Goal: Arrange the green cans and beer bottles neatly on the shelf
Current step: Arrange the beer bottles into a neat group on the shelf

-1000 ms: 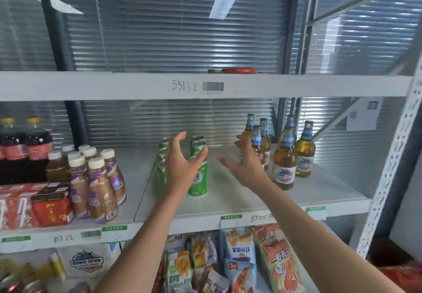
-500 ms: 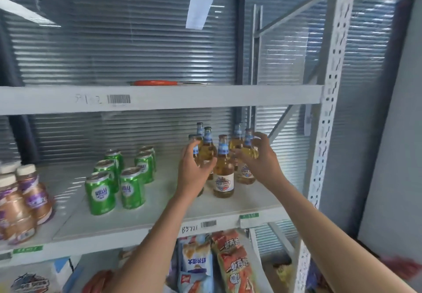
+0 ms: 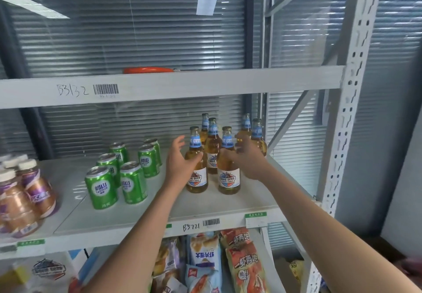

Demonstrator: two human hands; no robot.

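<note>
We find our left hand (image 3: pixel 180 163) spread, fingers apart, its thumb against the front-left beer bottle (image 3: pixel 196 167). Our right hand (image 3: pixel 247 159) is likewise open, resting against the front-right bottle (image 3: pixel 228 169). Six beer bottles (image 3: pixel 212 146) stand upright in two rows on the middle shelf (image 3: pixel 228 210). Six green cans (image 3: pixel 127 167) stand in two rows to their left, apart from them.
</note>
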